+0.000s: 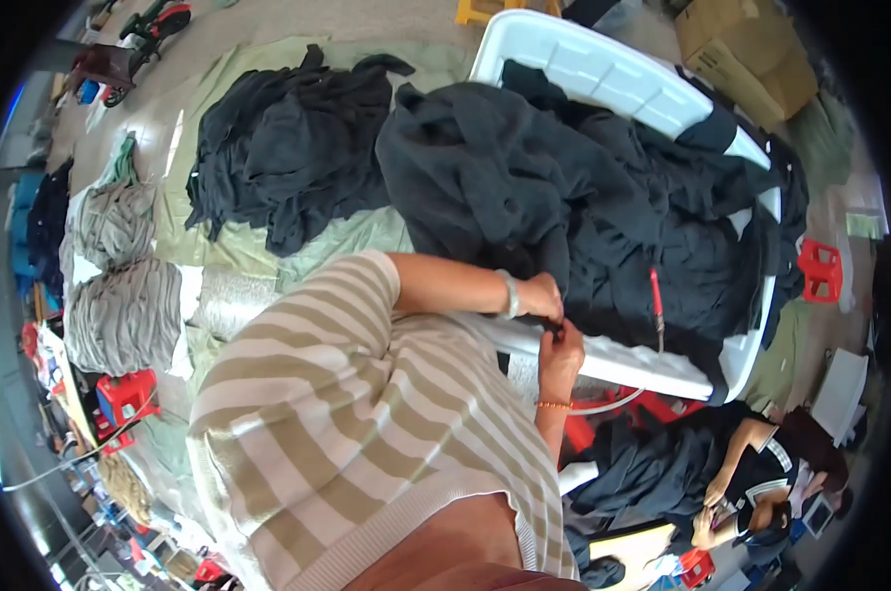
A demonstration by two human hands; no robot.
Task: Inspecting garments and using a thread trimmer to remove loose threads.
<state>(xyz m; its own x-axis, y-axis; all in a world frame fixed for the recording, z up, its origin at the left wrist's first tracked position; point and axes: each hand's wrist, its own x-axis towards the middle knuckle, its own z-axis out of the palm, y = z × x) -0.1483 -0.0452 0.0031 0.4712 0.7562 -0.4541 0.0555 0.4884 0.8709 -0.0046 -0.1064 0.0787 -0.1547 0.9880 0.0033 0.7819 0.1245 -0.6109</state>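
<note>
My left hand [541, 296], a pale bangle at its wrist, is closed on the edge of a black garment [485, 167]. Right beside it, my right hand [563, 350] has its fingers pinched on the same dark cloth, just above the near rim of a white plastic tub [603, 69]. The exact spot between my fingertips is small and partly hidden. This garment is draped over more black clothes [652, 227] heaped in the tub. A slim red-handled tool [655, 293] stands on the heap to the right of my hands.
Black clothes [288, 148] lie piled on a green sheet at left, with grey bundles [125, 315] beyond. Red stools [822, 271] and a cardboard box [746, 54] stand around the tub. At lower right a seated co-worker [760, 473] handles dark cloth.
</note>
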